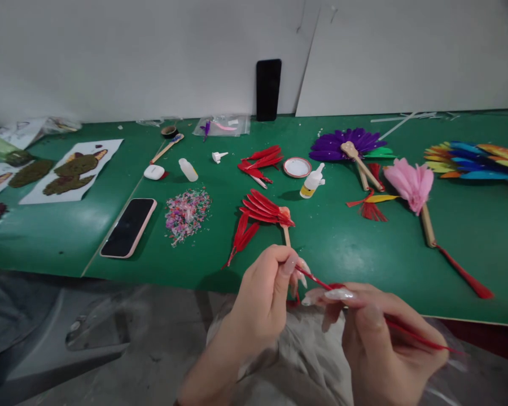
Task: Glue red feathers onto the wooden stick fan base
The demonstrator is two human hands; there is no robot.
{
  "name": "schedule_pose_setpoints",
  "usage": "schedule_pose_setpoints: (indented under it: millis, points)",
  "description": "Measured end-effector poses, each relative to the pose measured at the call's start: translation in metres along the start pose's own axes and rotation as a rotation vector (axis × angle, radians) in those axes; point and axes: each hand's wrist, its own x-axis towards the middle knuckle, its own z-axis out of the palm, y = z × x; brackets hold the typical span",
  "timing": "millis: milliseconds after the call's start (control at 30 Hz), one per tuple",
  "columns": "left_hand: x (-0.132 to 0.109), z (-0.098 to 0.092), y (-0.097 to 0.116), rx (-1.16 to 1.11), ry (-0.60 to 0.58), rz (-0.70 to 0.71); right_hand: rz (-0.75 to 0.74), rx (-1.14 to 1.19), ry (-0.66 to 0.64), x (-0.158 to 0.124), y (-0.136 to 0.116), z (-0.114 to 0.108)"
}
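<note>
A red cord [315,277], which looks like part of a tassel, is stretched between my hands. My left hand [260,296] pinches one end between thumb and fingers. In my right hand [385,332] the red strands run between thumb and fingers and trail out past the palm. Just beyond my left hand lies a fan of red feathers [262,207]. Its wooden handle [287,235] reaches down behind my left fingers, where its end is hidden. Loose red feathers [242,235] rest beside the fan, and more red feathers [261,162] lie further back.
A glue bottle [311,183], round lid [297,167] and small bottle [188,170] stand beyond. Leftward are colourful chips [187,215] and a phone [129,228]. Purple [338,145], pink [410,183] and multicoloured [474,159] feather fans lie right. A co-worker's sleeve [2,148] shows far left.
</note>
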Motion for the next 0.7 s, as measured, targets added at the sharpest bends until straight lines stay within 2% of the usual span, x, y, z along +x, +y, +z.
schedule_pose_setpoints:
  millis: [200,400,567,700]
  points:
    - [-0.002,-0.001,-0.001,-0.040,0.032,0.005,0.020,0.032,0.010,0.002,0.000,0.002]
    - [0.005,-0.008,0.000,0.093,-0.015,0.194,0.066,0.011,0.052,-0.001,0.003,-0.001]
    - [0.004,-0.013,-0.001,0.083,-0.098,0.194,0.041,-0.170,-0.076,0.010,0.010,-0.011]
    - [0.002,-0.020,0.000,0.101,-0.241,0.174,-0.002,-0.275,-0.299,0.022,0.009,-0.017]
